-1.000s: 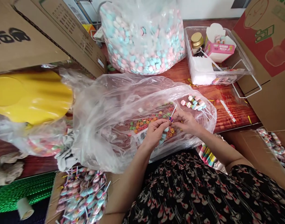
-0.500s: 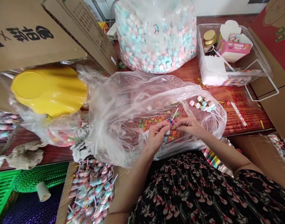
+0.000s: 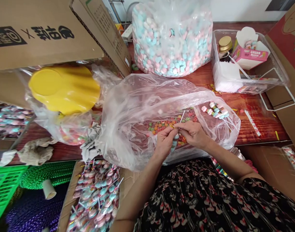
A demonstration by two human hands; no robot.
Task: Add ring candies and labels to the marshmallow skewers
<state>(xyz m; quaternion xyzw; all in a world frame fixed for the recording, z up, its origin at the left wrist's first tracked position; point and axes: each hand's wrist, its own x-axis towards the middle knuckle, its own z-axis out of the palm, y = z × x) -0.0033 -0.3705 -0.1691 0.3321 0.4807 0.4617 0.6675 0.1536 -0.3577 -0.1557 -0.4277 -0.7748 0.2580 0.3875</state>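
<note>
My left hand (image 3: 164, 139) and my right hand (image 3: 194, 132) meet over an open clear plastic bag (image 3: 130, 96). Between their pinched fingertips is the neck of a candy skewer, with a bit of gold tie at my left fingers. Its white stick (image 3: 182, 116) points up and away, and pale blue candies (image 3: 174, 141) hang below the fingers in clear wrap. Small colourful ring candies (image 3: 159, 126) lie in the bag behind the hands. Several finished-looking candy skewers (image 3: 216, 110) rest on the bag's right part.
A large bag of pink and blue candies (image 3: 171, 48) stands at the back. A clear tub (image 3: 263, 80) is at the back right, a yellow bowl (image 3: 65, 88) at the left. Wrapped skewers fill a carton (image 3: 96, 193) below the table edge. Cardboard boxes stand on both sides.
The view has shifted, so things appear further right. My right hand has closed in against my left fingertips, and a gold tie now shows there.
</note>
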